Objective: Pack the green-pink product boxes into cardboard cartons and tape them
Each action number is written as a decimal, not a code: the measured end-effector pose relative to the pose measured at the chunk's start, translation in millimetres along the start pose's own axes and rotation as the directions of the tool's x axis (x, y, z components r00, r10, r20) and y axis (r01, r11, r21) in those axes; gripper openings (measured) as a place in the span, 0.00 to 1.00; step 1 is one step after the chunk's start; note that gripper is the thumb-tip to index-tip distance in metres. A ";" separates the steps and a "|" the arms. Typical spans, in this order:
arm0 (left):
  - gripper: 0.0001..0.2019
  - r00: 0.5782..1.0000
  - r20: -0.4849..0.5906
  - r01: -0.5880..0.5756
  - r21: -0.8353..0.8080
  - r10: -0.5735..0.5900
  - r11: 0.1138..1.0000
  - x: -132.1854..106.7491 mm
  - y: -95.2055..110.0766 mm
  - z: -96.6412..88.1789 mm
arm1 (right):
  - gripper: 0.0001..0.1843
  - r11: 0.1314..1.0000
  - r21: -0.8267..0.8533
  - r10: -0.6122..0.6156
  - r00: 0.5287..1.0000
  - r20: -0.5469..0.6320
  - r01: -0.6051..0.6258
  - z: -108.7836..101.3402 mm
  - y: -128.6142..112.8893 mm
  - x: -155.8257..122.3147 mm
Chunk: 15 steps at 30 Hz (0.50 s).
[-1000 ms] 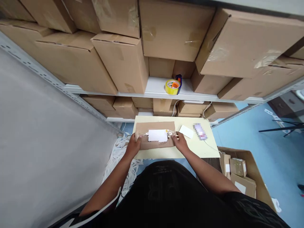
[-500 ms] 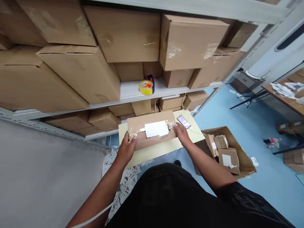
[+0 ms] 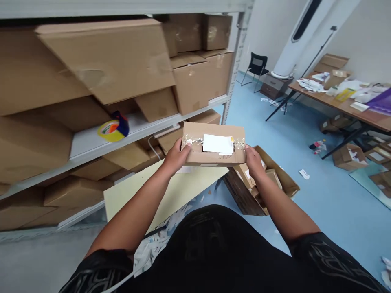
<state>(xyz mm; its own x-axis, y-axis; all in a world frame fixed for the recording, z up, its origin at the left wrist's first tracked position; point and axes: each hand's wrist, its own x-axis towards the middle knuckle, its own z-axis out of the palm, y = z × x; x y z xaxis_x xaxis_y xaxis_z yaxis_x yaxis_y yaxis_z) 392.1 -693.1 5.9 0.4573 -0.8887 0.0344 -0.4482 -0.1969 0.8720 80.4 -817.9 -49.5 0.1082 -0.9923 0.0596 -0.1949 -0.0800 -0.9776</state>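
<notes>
Between both hands is a taped cardboard box (image 3: pixel 195 156) with a white label (image 3: pixel 217 144) on its top face. My left hand (image 3: pixel 177 156) grips its left end, thumb on the clear tape. At the right end my right hand (image 3: pixel 253 158) holds on, its fingers partly hidden by the box. The box is raised above the right end of a pale yellow table (image 3: pixel 134 195), close to a large open carton (image 3: pixel 282 171) on the floor that holds several smaller boxes.
Shelving on the left carries several cardboard boxes (image 3: pixel 122 57) and a yellow tape roll (image 3: pixel 110 130). Farther right, a brown table (image 3: pixel 339 103) bears papers and packaging. A black chair (image 3: pixel 257 67) stands at the back. Paper scraps (image 3: pixel 155 246) lie below the pale table.
My hands have lifted the box off the table and carried it right, towards the open carton. My view has turned right. The phone seen on the table before no longer shows.
</notes>
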 end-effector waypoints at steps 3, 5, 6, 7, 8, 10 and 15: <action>0.27 0.992 0.123 -0.030 -0.001 0.030 1.000 41.8 29.9 68.9 | 0.32 0.997 -0.010 0.072 0.992 -0.104 -0.074 -60.1 21.5 16.4; 0.27 0.982 0.186 -0.045 0.007 0.043 0.999 64.7 49.4 115.1 | 0.33 0.994 -0.020 0.104 0.982 -0.160 -0.109 -95.2 36.7 20.6; 0.27 0.976 0.211 -0.052 0.016 0.047 0.999 74.3 59.0 137.4 | 0.33 0.992 -0.027 0.118 0.974 -0.194 -0.126 -111.0 44.2 20.6; 0.27 0.970 0.236 -0.058 0.025 0.051 0.998 82.6 68.3 158.8 | 0.33 0.989 -0.037 0.131 0.964 -0.230 -0.143 -125.5 51.6 19.5; 0.27 0.963 0.265 -0.063 0.034 0.052 0.997 89.7 77.1 179.0 | 0.34 0.986 -0.045 0.143 0.953 -0.269 -0.161 -138.9 58.9 17.5; 0.27 0.941 0.334 -0.079 0.048 0.059 0.996 101.1 92.4 215.7 | 0.35 0.978 -0.056 0.168 0.922 -0.349 -0.199 -162.2 72.6 11.7; 0.31 0.869 0.485 -0.133 0.048 0.093 0.990 120.7 110.9 284.4 | 0.33 0.950 -0.097 0.214 0.844 -0.492 -0.297 -202.8 104.3 0.2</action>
<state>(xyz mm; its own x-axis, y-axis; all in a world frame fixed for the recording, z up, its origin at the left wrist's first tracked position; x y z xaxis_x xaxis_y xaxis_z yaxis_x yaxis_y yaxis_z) 179.1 -939.9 -32.2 -0.0172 -0.9919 -0.1259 -0.5411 -0.0966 0.8354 -137.6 -845.5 -110.5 -0.4301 -0.9008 -0.0591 -0.3120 0.2098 -0.9266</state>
